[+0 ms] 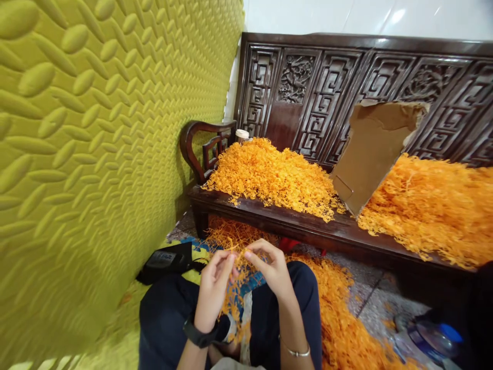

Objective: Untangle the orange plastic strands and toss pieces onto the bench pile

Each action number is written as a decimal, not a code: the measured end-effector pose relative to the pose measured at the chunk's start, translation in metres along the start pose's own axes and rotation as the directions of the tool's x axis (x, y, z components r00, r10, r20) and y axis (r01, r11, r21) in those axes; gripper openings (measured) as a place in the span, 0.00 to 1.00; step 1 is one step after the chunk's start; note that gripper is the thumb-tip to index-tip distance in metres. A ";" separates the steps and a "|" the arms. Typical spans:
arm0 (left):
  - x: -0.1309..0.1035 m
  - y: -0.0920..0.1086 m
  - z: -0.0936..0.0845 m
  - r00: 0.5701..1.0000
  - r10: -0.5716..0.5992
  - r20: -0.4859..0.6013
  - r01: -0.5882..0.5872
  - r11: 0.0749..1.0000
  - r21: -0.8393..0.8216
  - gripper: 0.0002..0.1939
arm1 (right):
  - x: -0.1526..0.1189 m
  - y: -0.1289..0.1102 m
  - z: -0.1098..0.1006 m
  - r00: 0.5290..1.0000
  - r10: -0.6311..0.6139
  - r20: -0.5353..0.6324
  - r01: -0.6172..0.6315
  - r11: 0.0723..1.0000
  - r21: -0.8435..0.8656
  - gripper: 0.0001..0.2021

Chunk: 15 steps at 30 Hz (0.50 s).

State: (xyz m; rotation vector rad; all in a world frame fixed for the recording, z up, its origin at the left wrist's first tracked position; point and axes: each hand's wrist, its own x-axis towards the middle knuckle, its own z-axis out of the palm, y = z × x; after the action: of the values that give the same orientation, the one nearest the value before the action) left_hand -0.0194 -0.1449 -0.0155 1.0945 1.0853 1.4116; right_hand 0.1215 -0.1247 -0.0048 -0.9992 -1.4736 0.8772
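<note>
Above my lap, my left hand (216,277) pinches a small, thin orange piece (241,254) between thumb and fingertips. On its other side my right hand (272,267) grips the same piece, its thumb and forefinger pressed together. Its exact shape is too small to make out. Directly below and beyond my hands lies a loose heap of stringy orange strands (227,234) on the floor. A pile of small curly orange pieces (269,172) covers the left part of the dark wooden bench (246,208) in front of me.
A torn cardboard sheet (379,149) leans on the bench, dividing the left pile from another orange heap (435,205). More orange strands (346,318) spread over the floor at right, near a clear bottle (431,339). A black bag (165,262) sits beside the yellow foam mat wall (96,154).
</note>
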 end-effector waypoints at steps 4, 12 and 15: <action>-0.004 -0.002 0.008 0.994 -0.054 0.097 0.057 0.998 -0.026 0.12 | -0.002 0.001 0.000 0.997 0.008 -0.081 0.000 0.994 0.107 0.05; -0.016 0.004 0.034 0.993 -0.017 0.119 0.021 0.999 -0.033 0.10 | -0.007 0.012 0.008 0.807 0.082 -0.585 0.060 0.974 0.219 0.06; -0.026 -0.001 0.034 0.989 -0.046 0.143 0.050 0.998 -0.026 0.10 | 0.002 0.009 -0.025 0.596 -0.005 -0.803 0.194 0.971 0.137 0.05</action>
State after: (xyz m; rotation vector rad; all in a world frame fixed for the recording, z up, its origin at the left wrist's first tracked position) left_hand 0.0162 -0.1685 -0.0122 1.1231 0.9794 1.2876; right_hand 0.1473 -0.1195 -0.0096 -0.9481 -0.6203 0.3717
